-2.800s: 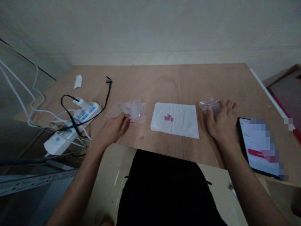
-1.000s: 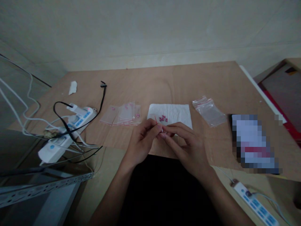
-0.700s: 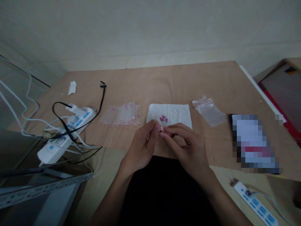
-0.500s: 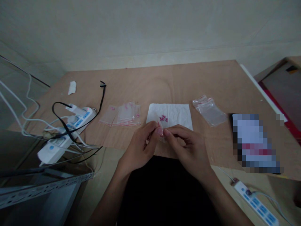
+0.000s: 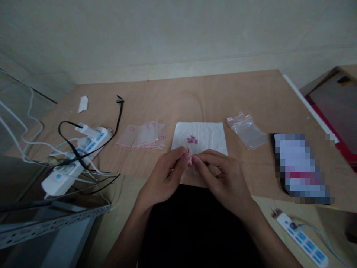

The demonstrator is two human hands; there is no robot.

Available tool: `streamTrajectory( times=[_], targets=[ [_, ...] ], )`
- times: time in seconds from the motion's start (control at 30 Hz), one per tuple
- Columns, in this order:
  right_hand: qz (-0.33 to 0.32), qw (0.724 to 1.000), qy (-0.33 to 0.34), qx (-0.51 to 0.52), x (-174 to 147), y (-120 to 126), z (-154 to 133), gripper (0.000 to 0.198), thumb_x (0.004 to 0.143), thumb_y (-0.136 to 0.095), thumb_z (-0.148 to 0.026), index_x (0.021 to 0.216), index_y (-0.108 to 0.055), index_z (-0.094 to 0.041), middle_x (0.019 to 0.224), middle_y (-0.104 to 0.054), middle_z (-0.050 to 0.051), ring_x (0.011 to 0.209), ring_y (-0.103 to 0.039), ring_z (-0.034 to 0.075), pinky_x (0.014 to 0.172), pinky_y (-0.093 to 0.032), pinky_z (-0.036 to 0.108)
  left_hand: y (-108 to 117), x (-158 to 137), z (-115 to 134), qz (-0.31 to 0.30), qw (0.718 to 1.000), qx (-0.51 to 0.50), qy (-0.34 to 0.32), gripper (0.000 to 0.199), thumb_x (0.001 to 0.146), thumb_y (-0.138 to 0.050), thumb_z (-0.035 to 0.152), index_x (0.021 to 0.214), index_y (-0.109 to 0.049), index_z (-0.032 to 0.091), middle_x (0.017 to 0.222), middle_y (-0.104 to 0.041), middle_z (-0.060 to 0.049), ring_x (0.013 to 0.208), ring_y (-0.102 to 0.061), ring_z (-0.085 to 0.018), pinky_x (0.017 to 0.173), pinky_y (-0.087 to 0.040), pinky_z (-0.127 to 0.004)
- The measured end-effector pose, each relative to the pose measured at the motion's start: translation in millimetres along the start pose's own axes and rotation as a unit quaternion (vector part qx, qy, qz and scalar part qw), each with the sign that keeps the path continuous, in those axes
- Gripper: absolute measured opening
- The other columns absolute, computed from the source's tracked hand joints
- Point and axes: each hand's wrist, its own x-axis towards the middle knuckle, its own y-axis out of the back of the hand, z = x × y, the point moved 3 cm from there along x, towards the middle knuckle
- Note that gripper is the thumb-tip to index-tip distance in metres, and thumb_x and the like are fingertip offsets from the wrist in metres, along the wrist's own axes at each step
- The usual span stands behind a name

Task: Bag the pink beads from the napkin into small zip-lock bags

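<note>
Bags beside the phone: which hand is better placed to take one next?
Right, probably. The right hand is nearer those bags; the left hand sits farther across. Both pinch one small clear bag, so the right would first need to let go.

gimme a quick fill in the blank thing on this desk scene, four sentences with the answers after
The left hand and right hand together pinch a small bag of clear ____. The loose pink pieces lie on a sheet coloured ____. The flat bags with pink bits inside lie to the ____ of that sheet. The hand nearer the phone is the ____ one.

Missing words: plastic; white; left; right.
</note>
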Motion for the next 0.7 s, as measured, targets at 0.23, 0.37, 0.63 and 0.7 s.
streamTrajectory(
  times=[0.23,0.37,0.63,0.7],
  targets=[
    [0.058,0.98,0.089,-0.169,-1,-4,-5,0.024,0.094,-0.053,-0.021,0.075,-0.068,-0.017,0.064,-0.063,0.001,0.052,-0.053,0.009,0.048,-0.042,0.022,4,5,9,0.022,0.987,0.146,-0.061,0.029,0.09,-0.048,0.018,0.062,-0.038,0.02,0.058,-0.039,0.005,0.053,-0.032,-0.01,0.052,-0.026,-0.025],
    [0.127,0.958,0.106,-0.234,2,9,-11,0.02,0.09,-0.057,-0.017,0.071,-0.065,-0.018,0.06,-0.061,0.0,0.05,-0.053,0.01,0.048,-0.042,0.023,10,2,15,0.033,0.983,0.172,-0.047,0.028,0.082,-0.051,0.013,0.059,-0.036,0.02,0.056,-0.038,0.006,0.051,-0.03,-0.009,0.05,-0.022,-0.025],
    [0.057,0.994,0.06,-0.076,1,22,-1,0.026,0.086,-0.062,-0.023,0.111,-0.066,-0.023,0.11,-0.072,0.007,0.098,-0.068,0.022,0.08,-0.058,0.036,5,2,19,-0.039,0.997,0.044,0.051,0.033,0.086,-0.045,0.021,0.055,-0.035,0.02,0.053,-0.031,0.006,0.051,-0.03,-0.009,0.049,-0.021,-0.026],
    [-0.031,0.998,0.058,0.019,0,17,3,0.055,0.082,-0.071,-0.033,0.135,-0.054,-0.028,0.138,-0.059,0.008,0.127,-0.056,0.026,0.102,-0.05,0.046,4,5,19,-0.043,0.997,0.016,0.055,0.031,0.086,-0.044,0.021,0.056,-0.037,0.02,0.054,-0.032,0.005,0.052,-0.032,-0.01,0.05,-0.023,-0.026]
  ],
)
